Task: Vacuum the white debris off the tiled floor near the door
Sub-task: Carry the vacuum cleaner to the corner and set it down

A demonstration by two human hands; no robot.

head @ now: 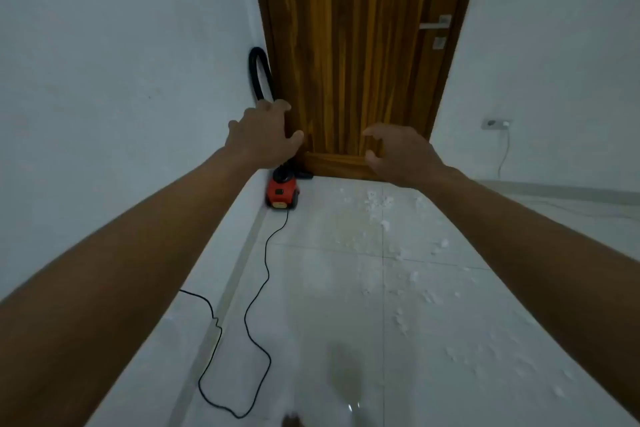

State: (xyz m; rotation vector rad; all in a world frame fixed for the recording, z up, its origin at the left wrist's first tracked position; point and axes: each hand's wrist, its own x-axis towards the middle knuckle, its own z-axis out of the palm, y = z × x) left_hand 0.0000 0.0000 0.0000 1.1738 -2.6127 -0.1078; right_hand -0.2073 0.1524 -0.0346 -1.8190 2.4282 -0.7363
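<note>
White debris lies scattered over the tiled floor in front of a wooden door. A small red vacuum cleaner stands in the left corner by the door, its black hose looping up the wall. Both my arms stretch forward. My left hand hovers above the vacuum with fingers spread and relaxed, holding nothing. My right hand is raised before the door's bottom edge, fingers loosely curled, empty.
A black power cord snakes from the vacuum across the floor toward me along the left wall. A wall socket with a white cable plugged in sits on the right wall. The door handle is at the upper right.
</note>
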